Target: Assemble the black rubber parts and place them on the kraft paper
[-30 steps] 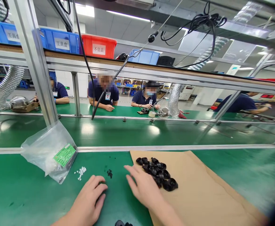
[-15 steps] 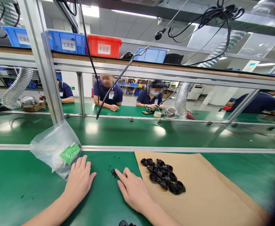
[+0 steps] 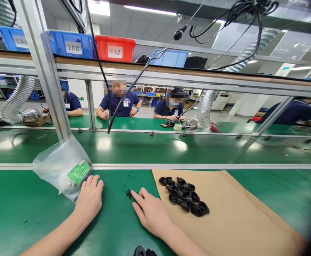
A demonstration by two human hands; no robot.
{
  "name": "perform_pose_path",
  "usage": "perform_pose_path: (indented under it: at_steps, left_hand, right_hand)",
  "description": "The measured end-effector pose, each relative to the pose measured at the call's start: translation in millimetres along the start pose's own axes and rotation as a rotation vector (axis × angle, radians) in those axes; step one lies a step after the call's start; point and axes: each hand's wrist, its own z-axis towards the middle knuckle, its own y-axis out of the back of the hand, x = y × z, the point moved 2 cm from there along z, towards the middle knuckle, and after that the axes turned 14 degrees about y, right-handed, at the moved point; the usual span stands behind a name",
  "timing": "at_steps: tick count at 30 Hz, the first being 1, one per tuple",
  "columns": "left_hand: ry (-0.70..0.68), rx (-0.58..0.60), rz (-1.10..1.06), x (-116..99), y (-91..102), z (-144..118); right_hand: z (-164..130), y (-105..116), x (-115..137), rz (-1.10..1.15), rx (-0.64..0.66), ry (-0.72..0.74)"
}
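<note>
My left hand (image 3: 89,200) lies flat on the green table, fingers apart, right beside a clear plastic bag (image 3: 62,167) with a green label; it covers the spot where small white bits lay. My right hand (image 3: 150,212) rests palm down with fingers spread, its fingertips almost touching a tiny cluster of small black parts (image 3: 129,193). To the right of that hand, a pile of black ring-shaped parts (image 3: 183,195) sits on a sheet of brown paper (image 3: 230,217). Neither hand holds anything.
A metal rail (image 3: 198,166) separates my table from a green conveyor belt (image 3: 155,147). An aluminium post (image 3: 45,71) stands behind the bag. Several people sit at the far bench. Coloured bins (image 3: 113,48) line the overhead shelf. Another black part (image 3: 142,251) lies at the bottom edge.
My left hand moved up and left to the bag, covering the white bits. My right hand shifted left off the paper towards the small black parts.
</note>
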Motion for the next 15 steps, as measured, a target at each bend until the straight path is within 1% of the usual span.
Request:
perform_pose_path:
  at_steps: [3, 8, 10, 15]
  left_hand:
    - [-0.005, 0.01, -0.012, -0.3, 3.8, 1.3]
    - [0.039, -0.004, 0.039, -0.4, 10.3, 1.0]
    - [0.036, -0.006, 0.048, -0.4, 10.0, 0.8]
    - [0.001, -0.011, -0.007, 0.2, 5.8, 1.6]
  right_hand:
    - [-0.3, 1.4, -0.5, 0.008, 0.007, -0.003]
    - [-0.6, 4.0, -0.1, 0.022, 0.025, -0.014]
    - [-1.1, 4.3, -0.4, 0.03, 0.023, -0.016]
    - [-5.3, 3.0, -2.5, 0.046, -0.021, -0.002]
